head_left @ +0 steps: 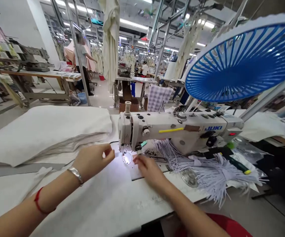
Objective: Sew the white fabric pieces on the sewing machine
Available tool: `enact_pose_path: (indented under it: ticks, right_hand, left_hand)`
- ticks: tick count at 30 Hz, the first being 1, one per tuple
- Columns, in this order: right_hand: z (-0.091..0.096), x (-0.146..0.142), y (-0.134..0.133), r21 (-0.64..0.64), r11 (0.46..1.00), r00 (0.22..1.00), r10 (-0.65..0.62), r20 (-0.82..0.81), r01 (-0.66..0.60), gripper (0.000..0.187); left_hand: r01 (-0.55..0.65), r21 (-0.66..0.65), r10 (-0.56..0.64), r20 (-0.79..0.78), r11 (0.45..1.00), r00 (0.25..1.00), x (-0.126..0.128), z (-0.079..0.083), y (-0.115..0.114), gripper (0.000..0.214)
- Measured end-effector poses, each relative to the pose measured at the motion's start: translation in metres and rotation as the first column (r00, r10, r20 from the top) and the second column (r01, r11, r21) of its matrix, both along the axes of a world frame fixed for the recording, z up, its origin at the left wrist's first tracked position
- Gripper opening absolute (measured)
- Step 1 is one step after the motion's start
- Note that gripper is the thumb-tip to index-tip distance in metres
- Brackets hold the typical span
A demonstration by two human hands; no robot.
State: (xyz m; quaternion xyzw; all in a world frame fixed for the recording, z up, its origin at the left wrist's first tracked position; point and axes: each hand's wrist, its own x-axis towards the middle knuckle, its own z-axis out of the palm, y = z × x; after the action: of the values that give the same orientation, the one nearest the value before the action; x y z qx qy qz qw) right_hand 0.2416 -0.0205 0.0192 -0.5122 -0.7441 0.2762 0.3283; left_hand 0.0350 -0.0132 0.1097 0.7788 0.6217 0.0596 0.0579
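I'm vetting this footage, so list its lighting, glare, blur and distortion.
Head view: a bright glow pales the flat white fabric beside the bare left hand; head view: a long white ceiling tube glares; head view: the bare right hand looks slightly soft; head view: the oval blue fan guard seems stretched by the lens.

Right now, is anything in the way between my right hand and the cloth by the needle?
Nothing visible blocks the near side: only bare machine bed shows between your right hand and the edge of the cloth. The machine's needle end stands just left of your fingertips.
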Motion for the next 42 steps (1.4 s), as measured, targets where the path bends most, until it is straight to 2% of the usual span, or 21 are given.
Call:
enact_pose_path:
  ticks: [2,5,8,12,14,17,19,20,23,25,28,30,32,34,36,39,40,41,42]
  right_hand:
    - [-0.002,-0.005,0.016,-0.064,0.996,0.996,-0.068,-0.063,0.064,0.024]
    - [-0.004,-0.016,0.025,-0.089,0.994,0.994,-0.066,-0.083,0.059,0.024]
    - [-0.004,-0.014,0.016,-0.077,0.997,0.997,-0.022,-0.071,0.016,0.017]
    - [-0.004,-0.004,-0.004,-0.025,0.996,0.996,-0.088,0.008,0.088,0.020]
    - [-0.008,-0.011,-0.019,0.026,0.999,0.994,-0.044,0.095,0.042,0.016]
    - [-0.015,-0.034,-0.041,0.209,0.968,0.936,0.061,0.348,-0.141,0.018]
    - [-0.018,-0.046,-0.046,0.302,0.934,0.884,0.028,0.467,-0.189,0.022]
    - [-0.018,-0.048,-0.044,0.312,0.934,0.874,0.003,0.485,-0.176,0.024]
    - [-0.018,-0.047,-0.031,0.284,0.952,0.873,-0.039,0.486,-0.115,0.026]
    - [-0.017,-0.040,-0.025,0.269,0.959,0.876,-0.052,0.479,-0.090,0.027]
    - [-0.015,-0.026,-0.034,0.222,0.968,0.868,-0.006,0.496,-0.120,0.027]
    - [-0.010,-0.013,-0.051,0.140,0.972,0.875,0.100,0.474,-0.187,0.028]
    - [-0.002,0.002,-0.073,0.046,0.968,0.898,0.210,0.387,-0.246,0.028]
    - [0.009,0.016,-0.095,-0.062,0.957,0.919,0.289,0.269,-0.283,0.026]
    - [0.019,0.026,-0.114,-0.111,0.930,0.917,0.365,0.161,-0.350,0.026]
    - [0.028,0.032,-0.132,-0.051,0.902,0.897,0.432,0.095,-0.430,0.027]
    - [0.029,0.034,-0.133,-0.021,0.903,0.898,0.428,0.100,-0.429,0.028]
    - [0.030,0.036,-0.130,-0.004,0.909,0.903,0.414,0.111,-0.416,0.028]
    - [0.030,0.039,-0.122,-0.002,0.916,0.910,0.398,0.116,-0.401,0.027]
  left_hand:
    - [-0.036,0.057,0.036,0.000,0.998,0.999,-0.005,0.001,0.004,0.032]
    - [-0.057,0.144,0.056,0.008,0.988,0.998,-0.008,0.002,0.009,0.028]
    - [-0.033,0.150,0.034,-0.001,0.988,0.999,-0.007,-0.001,0.011,0.027]
    - [-0.006,0.100,0.004,0.022,0.995,1.000,-0.002,-0.011,0.009,0.029]
    - [0.031,0.029,-0.033,0.058,0.999,0.998,0.001,-0.019,0.009,0.030]
    - [0.136,-0.128,-0.124,0.095,0.982,0.988,0.001,-0.034,0.014,0.033]
    - [0.144,-0.157,-0.130,0.095,0.977,0.987,0.000,-0.042,0.024,0.033]
    - [0.121,-0.139,-0.110,0.088,0.983,0.990,0.000,-0.046,0.031,0.032]
    - [0.057,-0.095,-0.050,0.079,0.994,0.996,0.005,-0.054,0.053,0.029]
    - [0.055,-0.093,-0.047,0.077,0.994,0.996,0.010,-0.058,0.060,0.030]
    - [0.095,-0.116,-0.085,0.091,0.989,0.992,0.012,-0.062,0.049,0.032]
    - [0.206,-0.091,-0.191,0.154,0.974,0.970,0.009,-0.063,0.029,0.026]
    - [0.433,-0.009,-0.416,0.259,0.902,0.872,0.006,-0.061,0.003,0.017]
    - [0.638,0.062,-0.619,0.330,0.768,0.713,0.007,-0.054,-0.023,0.012]
    - [0.753,0.045,-0.717,0.347,0.657,0.605,0.011,-0.044,-0.046,0.013]
    - [0.871,-0.038,-0.799,0.378,0.490,0.467,0.019,-0.029,-0.070,0.022]
    - [0.889,-0.057,-0.804,0.404,0.453,0.436,0.020,-0.027,-0.074,0.023]
    - [0.888,-0.076,-0.787,0.434,0.453,0.439,0.019,-0.026,-0.075,0.023]
    - [0.864,-0.093,-0.749,0.459,0.495,0.479,0.017,-0.027,-0.074,0.023]
